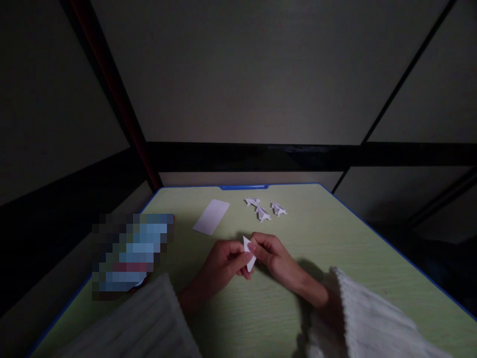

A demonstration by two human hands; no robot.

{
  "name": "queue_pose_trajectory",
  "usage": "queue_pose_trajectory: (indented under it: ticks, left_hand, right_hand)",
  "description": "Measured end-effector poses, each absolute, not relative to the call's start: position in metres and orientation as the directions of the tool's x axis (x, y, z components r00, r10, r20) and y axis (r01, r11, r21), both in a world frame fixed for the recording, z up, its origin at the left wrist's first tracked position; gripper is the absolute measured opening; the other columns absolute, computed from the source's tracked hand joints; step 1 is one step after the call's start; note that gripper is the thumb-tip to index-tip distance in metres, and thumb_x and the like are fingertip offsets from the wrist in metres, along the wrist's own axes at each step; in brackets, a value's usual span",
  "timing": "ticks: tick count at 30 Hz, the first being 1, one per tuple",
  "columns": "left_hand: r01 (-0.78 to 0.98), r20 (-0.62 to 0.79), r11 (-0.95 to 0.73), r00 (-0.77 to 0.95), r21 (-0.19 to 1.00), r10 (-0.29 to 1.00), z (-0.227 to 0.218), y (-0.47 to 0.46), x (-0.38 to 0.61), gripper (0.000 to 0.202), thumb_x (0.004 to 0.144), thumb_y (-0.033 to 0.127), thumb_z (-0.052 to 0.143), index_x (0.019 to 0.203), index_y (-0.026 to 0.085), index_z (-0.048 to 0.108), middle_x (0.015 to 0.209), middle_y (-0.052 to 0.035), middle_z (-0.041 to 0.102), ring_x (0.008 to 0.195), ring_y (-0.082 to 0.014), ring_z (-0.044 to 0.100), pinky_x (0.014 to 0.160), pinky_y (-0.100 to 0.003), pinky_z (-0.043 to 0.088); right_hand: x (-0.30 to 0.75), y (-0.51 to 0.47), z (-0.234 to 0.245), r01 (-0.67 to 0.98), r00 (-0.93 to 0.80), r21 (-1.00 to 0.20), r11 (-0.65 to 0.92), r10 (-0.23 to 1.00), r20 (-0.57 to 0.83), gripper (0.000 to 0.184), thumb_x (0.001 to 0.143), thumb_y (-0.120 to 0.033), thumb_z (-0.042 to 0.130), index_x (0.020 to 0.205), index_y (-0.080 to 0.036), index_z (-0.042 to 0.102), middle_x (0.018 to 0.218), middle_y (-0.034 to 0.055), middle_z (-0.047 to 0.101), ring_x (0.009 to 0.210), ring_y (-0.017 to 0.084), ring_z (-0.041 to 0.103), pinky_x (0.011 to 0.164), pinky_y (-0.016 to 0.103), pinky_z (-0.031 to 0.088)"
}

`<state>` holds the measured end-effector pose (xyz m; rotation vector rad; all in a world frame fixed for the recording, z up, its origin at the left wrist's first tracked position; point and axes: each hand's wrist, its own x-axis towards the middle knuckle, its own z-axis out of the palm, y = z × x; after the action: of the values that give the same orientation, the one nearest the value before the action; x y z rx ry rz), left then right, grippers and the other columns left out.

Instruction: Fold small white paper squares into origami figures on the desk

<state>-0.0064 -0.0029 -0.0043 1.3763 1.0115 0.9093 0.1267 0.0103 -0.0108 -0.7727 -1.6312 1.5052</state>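
A small folded piece of white paper point(248, 253), pointed at both ends, stands between my two hands just above the green table point(335, 238). My left hand point(219, 268) pinches its left side with curled fingers. My right hand point(270, 253) pinches its upper right edge with thumb and fingertips. Both wrists come out of white knitted sleeves at the bottom of the view.
Three small folded white paper figures point(264, 209) lie at the far middle of the table. A flat white paper rectangle point(211, 217) lies to their left. A blurred bluish object point(132, 253) sits at the left edge. The table has a blue rim, with dim walls behind.
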Motion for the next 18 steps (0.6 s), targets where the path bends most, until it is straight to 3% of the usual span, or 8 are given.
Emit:
queue_pose_trajectory:
  ticks: [7,11,16,18]
  left_hand:
    - [0.111,-0.026,-0.010,0.318,0.994,0.948,-0.009,-0.003,-0.009,0.034,0.070,0.039,0.044,0.046,0.016,0.042,0.035,0.0071,0.033,0.033,-0.0052,0.030,0.036,-0.018,0.022]
    - [0.019,0.007,-0.012,0.222,1.000,0.975,-0.014,-0.002,-0.006,0.037,0.068,0.044,0.046,0.044,0.017,0.036,0.039,0.0073,0.029,0.038,-0.0052,0.027,0.038,-0.019,0.021]
    - [-0.214,-0.098,0.137,0.181,0.967,0.979,-0.013,-0.003,-0.001,0.038,0.058,0.048,0.056,0.048,0.017,0.035,0.046,0.0071,0.030,0.043,-0.0052,0.030,0.042,-0.018,0.027]
    - [-0.288,-0.141,0.184,0.165,0.940,0.976,-0.010,-0.005,0.001,0.039,0.053,0.047,0.060,0.049,0.017,0.035,0.047,0.0074,0.030,0.044,-0.0050,0.031,0.043,-0.017,0.028]
  right_hand:
    - [0.128,0.005,0.001,-0.109,-0.715,-0.987,0.119,0.680,0.161,0.033,0.079,-0.036,0.041,0.065,-0.012,0.058,0.064,0.0025,0.056,0.063,0.011,0.050,0.062,0.023,0.036]
    - [0.125,0.007,-0.010,-0.217,-0.633,-0.975,-0.048,0.767,0.103,0.031,0.073,-0.040,0.051,0.060,-0.012,0.055,0.057,0.0001,0.052,0.052,0.009,0.044,0.051,0.021,0.032]
    - [0.122,0.006,-0.014,-0.331,-0.560,-0.935,-0.129,0.824,0.084,0.036,0.065,-0.038,0.060,0.044,-0.015,0.041,0.042,-0.0071,0.030,0.041,0.005,0.024,0.043,0.021,0.017]
    - [0.121,0.004,-0.010,-0.356,-0.556,-0.922,-0.151,0.827,0.079,0.038,0.063,-0.038,0.062,0.043,-0.015,0.039,0.042,-0.0074,0.028,0.041,0.005,0.022,0.042,0.021,0.014]
